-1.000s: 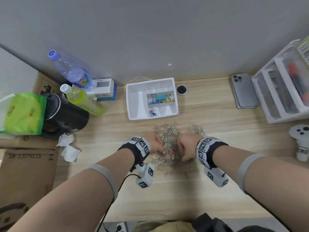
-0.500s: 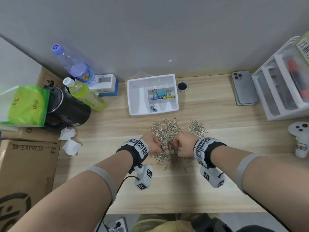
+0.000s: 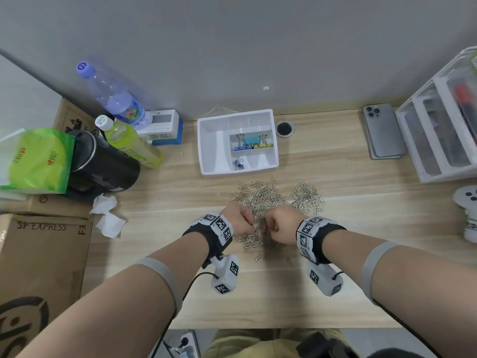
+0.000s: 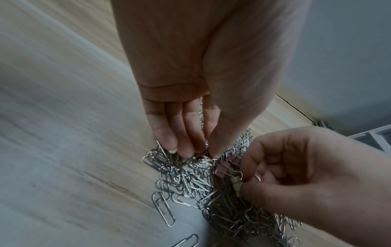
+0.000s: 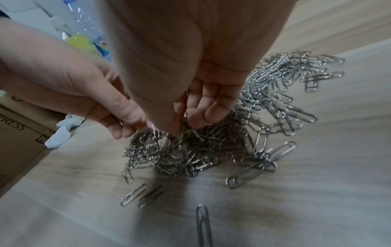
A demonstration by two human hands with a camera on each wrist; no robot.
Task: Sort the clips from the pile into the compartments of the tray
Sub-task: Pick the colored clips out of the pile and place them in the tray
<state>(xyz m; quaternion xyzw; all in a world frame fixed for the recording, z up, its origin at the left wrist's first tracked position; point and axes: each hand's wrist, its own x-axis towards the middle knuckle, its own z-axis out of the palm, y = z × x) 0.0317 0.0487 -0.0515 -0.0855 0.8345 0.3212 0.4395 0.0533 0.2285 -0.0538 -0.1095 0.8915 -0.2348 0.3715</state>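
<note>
A grey phone (image 3: 384, 131) lies flat on the wooden tabletop (image 3: 335, 166), and everything else is placed from it: just to its right stands a white drawer organiser (image 3: 438, 130), nearer the viewer on that side a white controller (image 3: 468, 210), and to its left a small round black-centred disc (image 3: 285, 129). Far to the phone's left, along the grey wall, stand a clear water bottle (image 3: 113, 96) with a purple cap, a yellow-green drink bottle (image 3: 131, 143), a small white-and-blue box (image 3: 162, 127), a black mug (image 3: 103, 164) and a green packet (image 3: 38, 161). Beyond the tabletop's left edge sits a cardboard box (image 3: 38, 254) printed "SF EXPRESS", with crumpled white tissues (image 3: 107, 215) just beside it.
</note>
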